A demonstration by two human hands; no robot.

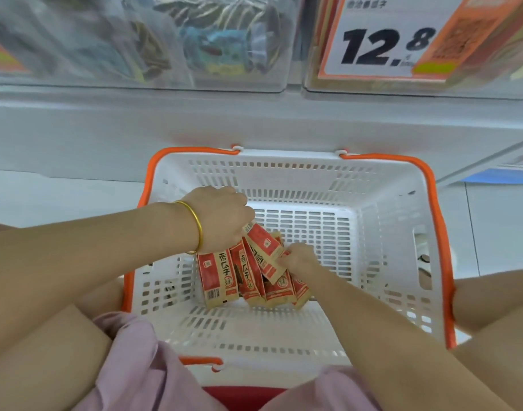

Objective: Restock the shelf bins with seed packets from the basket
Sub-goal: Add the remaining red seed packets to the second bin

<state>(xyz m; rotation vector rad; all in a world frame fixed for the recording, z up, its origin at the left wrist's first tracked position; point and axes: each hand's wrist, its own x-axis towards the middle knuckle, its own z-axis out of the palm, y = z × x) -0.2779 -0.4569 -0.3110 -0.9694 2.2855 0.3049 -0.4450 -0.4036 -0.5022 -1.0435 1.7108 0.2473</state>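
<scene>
Gathering was the step in hand. A fan of flat red-and-tan seed packets (215, 277) was held by its top ends low inside the white slotted plastic basket with orange handles (387, 221), the grip of the left hand (221, 218) clamped on it. One packet's edge appeared to be pinched by the right hand (300, 259). Next, the bundle would need to be squared and lifted to the clear plastic shelf bins (165, 54) above.

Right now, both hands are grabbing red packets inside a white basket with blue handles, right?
Not quite: the handles are orange, not blue. The head view shows the left hand and right hand grabbing red packets inside a white basket.
</scene>
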